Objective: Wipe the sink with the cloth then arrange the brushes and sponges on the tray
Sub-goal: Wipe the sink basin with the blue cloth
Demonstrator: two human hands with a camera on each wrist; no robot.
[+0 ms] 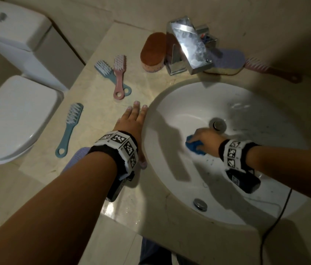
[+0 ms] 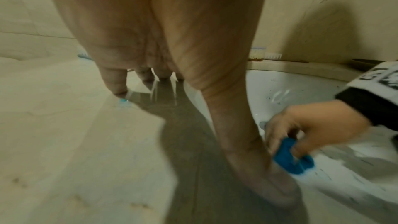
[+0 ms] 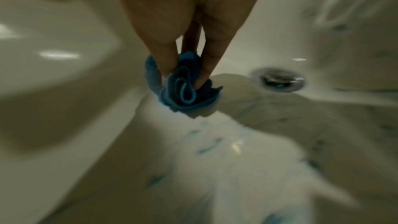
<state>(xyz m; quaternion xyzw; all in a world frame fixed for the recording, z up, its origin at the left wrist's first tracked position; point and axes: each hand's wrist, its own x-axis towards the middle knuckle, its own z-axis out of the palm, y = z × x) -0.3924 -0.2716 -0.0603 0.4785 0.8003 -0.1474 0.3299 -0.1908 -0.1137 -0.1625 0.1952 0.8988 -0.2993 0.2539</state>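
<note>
My right hand (image 1: 201, 137) grips a bunched blue cloth (image 1: 194, 146) (image 3: 183, 88) (image 2: 290, 157) and presses it on the white sink (image 1: 179, 104) floor, just left of the drain (image 1: 217, 124) (image 3: 280, 78). My left hand (image 1: 131, 123) (image 2: 150, 48) lies flat with straight fingers on the beige counter (image 1: 103, 119) at the sink's left rim. On the counter lie a blue brush (image 1: 70, 127), a crossed blue brush (image 1: 106, 72) and pink brush (image 1: 119, 75), and an orange sponge (image 1: 152, 51). A purple sponge (image 1: 231, 61) and a pink brush (image 1: 271, 70) sit behind the tap.
A chrome tap (image 1: 187, 44) overhangs the sink's back edge. A white toilet (image 1: 11, 115) stands left of the counter. An overflow hole (image 1: 200, 204) sits in the sink's near wall. A purple object (image 1: 76, 157) is partly hidden under my left forearm. Dark specks dot the basin.
</note>
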